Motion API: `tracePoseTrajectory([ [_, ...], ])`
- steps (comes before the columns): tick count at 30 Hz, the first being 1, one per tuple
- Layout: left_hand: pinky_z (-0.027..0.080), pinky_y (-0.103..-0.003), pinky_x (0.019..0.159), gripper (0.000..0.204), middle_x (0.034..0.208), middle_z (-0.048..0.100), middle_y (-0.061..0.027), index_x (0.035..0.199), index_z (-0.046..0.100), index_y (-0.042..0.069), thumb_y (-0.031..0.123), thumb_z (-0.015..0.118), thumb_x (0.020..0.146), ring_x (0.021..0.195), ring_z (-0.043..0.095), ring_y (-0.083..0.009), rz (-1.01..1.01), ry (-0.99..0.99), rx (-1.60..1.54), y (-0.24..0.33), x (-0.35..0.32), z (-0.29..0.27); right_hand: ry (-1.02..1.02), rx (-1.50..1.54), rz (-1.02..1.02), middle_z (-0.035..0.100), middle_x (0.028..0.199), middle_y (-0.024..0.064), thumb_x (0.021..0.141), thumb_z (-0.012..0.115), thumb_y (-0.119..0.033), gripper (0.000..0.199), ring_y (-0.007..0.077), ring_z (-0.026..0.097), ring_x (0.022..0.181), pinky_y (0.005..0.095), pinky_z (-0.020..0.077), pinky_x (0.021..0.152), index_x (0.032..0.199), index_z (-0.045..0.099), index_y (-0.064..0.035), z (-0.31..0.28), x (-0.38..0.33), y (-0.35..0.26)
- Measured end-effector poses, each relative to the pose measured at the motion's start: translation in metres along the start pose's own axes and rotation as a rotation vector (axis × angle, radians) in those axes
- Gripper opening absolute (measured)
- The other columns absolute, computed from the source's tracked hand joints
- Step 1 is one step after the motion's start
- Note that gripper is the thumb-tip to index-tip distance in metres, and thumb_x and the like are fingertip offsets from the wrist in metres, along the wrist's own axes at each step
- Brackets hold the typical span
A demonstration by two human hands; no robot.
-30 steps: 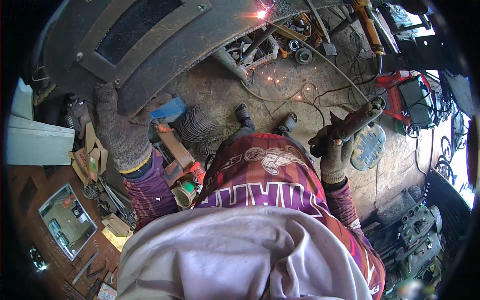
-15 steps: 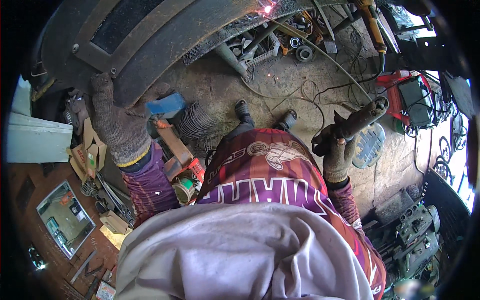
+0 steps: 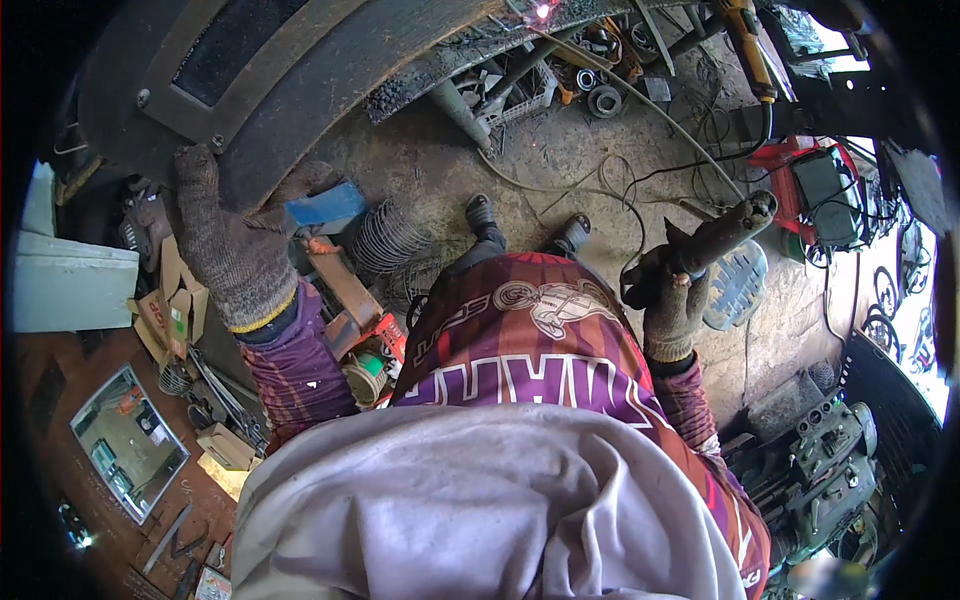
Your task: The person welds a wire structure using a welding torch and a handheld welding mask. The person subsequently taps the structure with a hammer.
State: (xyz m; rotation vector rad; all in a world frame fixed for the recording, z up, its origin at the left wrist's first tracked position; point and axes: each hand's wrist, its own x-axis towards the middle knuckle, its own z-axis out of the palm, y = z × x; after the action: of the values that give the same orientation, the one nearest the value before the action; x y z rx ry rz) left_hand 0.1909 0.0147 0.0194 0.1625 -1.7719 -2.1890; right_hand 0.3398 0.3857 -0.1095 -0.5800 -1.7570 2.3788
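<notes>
My left hand, in a grey knit glove, lies flat with fingers spread against a large curved dark metal panel at the upper left. My right hand, also gloved, is closed around the handle of a welding electrode holder held out at the right, well away from the panel. A cable runs from the holder across the ground toward the top. A bright glowing spot with sparks shows on the panel's far edge. My maroon shirt and pale cloth fill the lower middle.
On the dirt ground lie a blue block, a coiled spring, scrap metal parts and a red welding machine. A cluttered workbench with a mirror stands at lower left; green machinery at lower right.
My left hand has slid slightly up along the panel. The right hand with the holder has stayed nearly in place. The glowing spot has drifted toward the top edge.
</notes>
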Motion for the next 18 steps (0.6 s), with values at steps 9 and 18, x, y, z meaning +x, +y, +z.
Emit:
tracePoseTrajectory([
  [9,0.062,-0.056,0.065,0.045,0.119,0.06,-0.0232,0.13,0.05,0.004,0.025,0.062,0.092,0.089,0.068,-0.039,-0.028,-0.108,-0.054,0.002,0.0,0.004,-0.003,-0.013,0.026,0.059,0.083,0.0083,0.083,0.069,-0.054,0.08,0.0154,0.06,0.065,0.0263,0.0469,0.053,0.13,0.04,0.0035,0.004,0.001,-0.002],
  [18,0.061,-0.038,0.075,0.053,0.123,0.054,-0.0171,0.133,0.045,0.005,0.025,0.066,0.089,0.104,0.062,-0.028,0.007,-0.098,0.049,0.0,-0.005,0.0,-0.019,-0.026,0.029,0.06,0.085,0.0083,0.082,0.069,-0.055,0.08,0.0158,0.061,0.066,0.0269,0.0495,0.056,0.13,0.04,0.0032,0.005,0.002,-0.001],
])
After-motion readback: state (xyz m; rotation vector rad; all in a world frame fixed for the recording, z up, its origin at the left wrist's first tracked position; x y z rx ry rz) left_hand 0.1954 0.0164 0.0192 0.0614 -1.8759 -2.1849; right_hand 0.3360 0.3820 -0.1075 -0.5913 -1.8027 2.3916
